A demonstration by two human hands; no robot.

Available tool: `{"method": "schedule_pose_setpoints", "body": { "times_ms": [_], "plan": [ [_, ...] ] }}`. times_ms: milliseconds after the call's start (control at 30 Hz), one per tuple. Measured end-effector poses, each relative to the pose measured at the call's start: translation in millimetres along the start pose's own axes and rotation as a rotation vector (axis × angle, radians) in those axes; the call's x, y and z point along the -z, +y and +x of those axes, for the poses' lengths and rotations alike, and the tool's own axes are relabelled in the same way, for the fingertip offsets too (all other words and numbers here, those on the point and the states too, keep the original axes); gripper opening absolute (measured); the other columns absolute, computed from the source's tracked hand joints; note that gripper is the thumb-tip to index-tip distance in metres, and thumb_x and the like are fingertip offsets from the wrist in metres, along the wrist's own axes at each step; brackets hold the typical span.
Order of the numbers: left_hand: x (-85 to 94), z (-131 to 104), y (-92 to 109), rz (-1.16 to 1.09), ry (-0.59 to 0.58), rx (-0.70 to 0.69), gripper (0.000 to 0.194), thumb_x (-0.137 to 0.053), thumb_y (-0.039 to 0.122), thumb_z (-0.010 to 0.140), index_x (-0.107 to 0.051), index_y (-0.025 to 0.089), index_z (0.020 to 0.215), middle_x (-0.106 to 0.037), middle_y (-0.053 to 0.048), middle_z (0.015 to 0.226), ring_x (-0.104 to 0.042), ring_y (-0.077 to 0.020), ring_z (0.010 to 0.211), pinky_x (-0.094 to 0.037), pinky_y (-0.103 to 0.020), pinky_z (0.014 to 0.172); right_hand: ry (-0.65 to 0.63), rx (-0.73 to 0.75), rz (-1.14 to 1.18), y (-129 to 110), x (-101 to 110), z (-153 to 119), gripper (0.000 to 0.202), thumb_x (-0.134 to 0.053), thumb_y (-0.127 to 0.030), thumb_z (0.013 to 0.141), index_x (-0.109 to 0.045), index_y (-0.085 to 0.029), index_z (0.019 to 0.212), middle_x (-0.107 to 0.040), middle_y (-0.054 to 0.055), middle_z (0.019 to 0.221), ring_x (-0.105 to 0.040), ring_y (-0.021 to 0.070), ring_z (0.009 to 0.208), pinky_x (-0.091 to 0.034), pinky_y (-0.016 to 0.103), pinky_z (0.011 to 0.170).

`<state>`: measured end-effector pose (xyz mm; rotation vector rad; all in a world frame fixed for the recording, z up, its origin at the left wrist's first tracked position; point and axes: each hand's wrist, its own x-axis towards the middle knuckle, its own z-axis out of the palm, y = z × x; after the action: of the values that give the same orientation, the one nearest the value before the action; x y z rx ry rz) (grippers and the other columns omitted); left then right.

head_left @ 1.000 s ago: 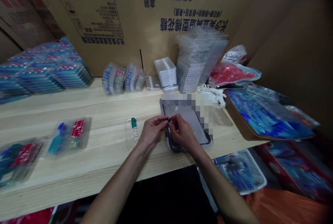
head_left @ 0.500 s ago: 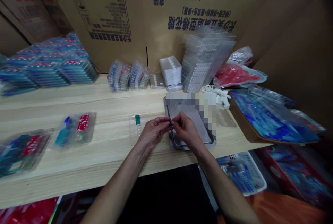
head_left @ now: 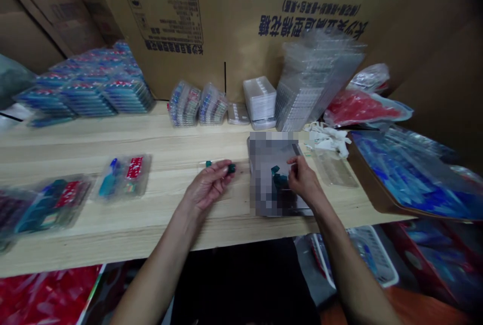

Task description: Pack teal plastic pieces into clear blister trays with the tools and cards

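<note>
My left hand [head_left: 211,181] is closed, pinching a small dark green piece [head_left: 231,168] between thumb and fingertips. Behind that hand lies a clear plastic tray, mostly hidden, with another small green piece [head_left: 208,163] at its far edge. My right hand [head_left: 305,179] is over the right side of a grey tray [head_left: 260,139], its fingers loosely bent and apart, with nothing visible in them. Just left of those fingers, dark green pieces [head_left: 279,178] show over the tray. Part of the tray is blurred out by blocks.
Filled clear packs [head_left: 124,176] lie on the left of the table. Stacks of blue packs [head_left: 90,93], white trays [head_left: 260,98] and clear lids [head_left: 309,83] line the back. A carton of blue items [head_left: 411,174] is at right; a white basket [head_left: 381,259] sits below.
My hands have moved apart: the left went left, keeping a dark green piece, and the right went right over the grey tray. Green pieces now show there. The view has shifted slightly.
</note>
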<state>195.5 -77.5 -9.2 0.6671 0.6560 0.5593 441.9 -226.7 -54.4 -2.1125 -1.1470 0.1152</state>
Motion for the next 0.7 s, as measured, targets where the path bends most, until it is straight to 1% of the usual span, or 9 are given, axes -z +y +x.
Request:
{"method": "schedule_pose_setpoints", "body": {
  "times_ms": [67,100,200,267,333,400,533,600,700],
  "plan": [
    [22.4,-4.3,15.2,0.077,0.085,-0.109,0.022,-0.074,0.006,0.072,-0.074,0.014,0.093,-0.075,-0.004,0.086,-0.068,-0.0078,0.068,-0.055,-0.015,0.067,-0.031,0.076,-0.156,1.7,-4.2,-10.6,0.049,-0.048,-0.01,0.076,-0.054,-0.014,0.125,-0.058,0.012,0.102,-0.059,0.0231,0.09,-0.047,0.034,0.079],
    [34.2,-6.5,21.8,0.152,0.132,-0.176,0.022,-0.076,0.009,0.071,-0.074,0.014,0.092,-0.074,-0.004,0.086,-0.067,-0.0077,0.068,-0.055,-0.016,0.068,-0.052,0.102,-0.224,0.8,-7.3,-16.2,0.052,-0.048,-0.009,0.077,-0.054,-0.014,0.128,-0.057,0.015,0.109,-0.058,0.025,0.096,-0.047,0.036,0.082],
    [64.7,-9.6,30.7,0.524,0.244,-0.404,0.022,-0.08,0.02,0.069,-0.075,0.015,0.091,-0.072,-0.002,0.081,-0.064,-0.0095,0.068,-0.052,-0.019,0.068,-0.118,0.128,-0.338,-4.6,-18.7,-29.0,0.042,-0.047,-0.011,0.083,-0.059,-0.011,0.123,-0.058,0.018,0.112,-0.057,0.0277,0.098,-0.046,0.038,0.086],
    [75.9,-7.5,26.8,0.813,0.262,-0.529,0.022,-0.078,0.024,0.071,-0.074,0.017,0.092,-0.071,-0.002,0.08,-0.063,-0.0123,0.07,-0.051,-0.023,0.069,-0.135,0.145,-0.353,-7.8,-25.7,-31.9,0.038,-0.046,-0.011,0.085,-0.061,-0.009,0.12,-0.059,0.018,0.109,-0.057,0.0277,0.097,-0.045,0.039,0.087],
    [78.9,-2.6,18.4,1.065,0.231,-0.616,0.018,-0.072,0.023,0.075,-0.075,0.02,0.092,-0.072,-0.003,0.084,-0.064,-0.0155,0.076,-0.05,-0.026,0.073,-0.127,0.163,-0.354,-9.5,-30.2,-31.3,0.037,-0.045,-0.011,0.086,-0.062,-0.009,0.119,-0.06,0.018,0.108,-0.056,0.0274,0.097,-0.045,0.038,0.087],
    [77.0,3.5,9.4,1.25,0.158,-0.667,0.014,-0.066,0.022,0.079,-0.075,0.022,0.09,-0.073,-0.005,0.089,-0.065,-0.0178,0.081,-0.05,-0.029,0.077,-0.118,0.166,-0.356,-9.8,-32.1,-29.6,0.036,-0.046,-0.012,0.086,-0.063,-0.01,0.117,-0.059,0.017,0.107,-0.056,0.0271,0.096,-0.045,0.038,0.086],
    [75.5,12.2,-1.8,1.359,0.027,-0.662,0.015,-0.062,0.021,0.082,-0.077,0.023,0.085,-0.074,-0.007,0.093,-0.067,-0.02,0.086,-0.049,-0.031,0.082,-0.111,0.165,-0.346,-9.4,-32.7,-28.3,0.035,-0.046,-0.011,0.086,-0.064,-0.011,0.116,-0.058,0.017,0.107,-0.056,0.0262,0.094,-0.045,0.039,0.088],
    [79.1,13.2,-4.5,1.332,0.047,-0.637,0.014,-0.064,0.023,0.081,-0.077,0.024,0.086,-0.075,-0.007,0.094,-0.067,-0.0207,0.088,-0.049,-0.032,0.084,-0.097,0.155,-0.33,-10.0,-33.9,-28.7,0.036,-0.046,-0.01,0.085,-0.063,-0.012,0.116,-0.058,0.016,0.107,-0.056,0.0258,0.093,-0.046,0.039,0.087],
    [85.8,12.3,-7.8,1.269,0.163,-0.611,0.016,-0.065,0.028,0.082,-0.077,0.026,0.091,-0.076,-0.005,0.092,-0.068,-0.0208,0.086,-0.05,-0.032,0.085,-0.084,0.14,-0.307,-11.6,-36.9,-29.1,0.036,-0.046,-0.009,0.084,-0.063,-0.013,0.115,-0.057,0.016,0.106,-0.057,0.0255,0.093,-0.046,0.038,0.087]
  ]
}}
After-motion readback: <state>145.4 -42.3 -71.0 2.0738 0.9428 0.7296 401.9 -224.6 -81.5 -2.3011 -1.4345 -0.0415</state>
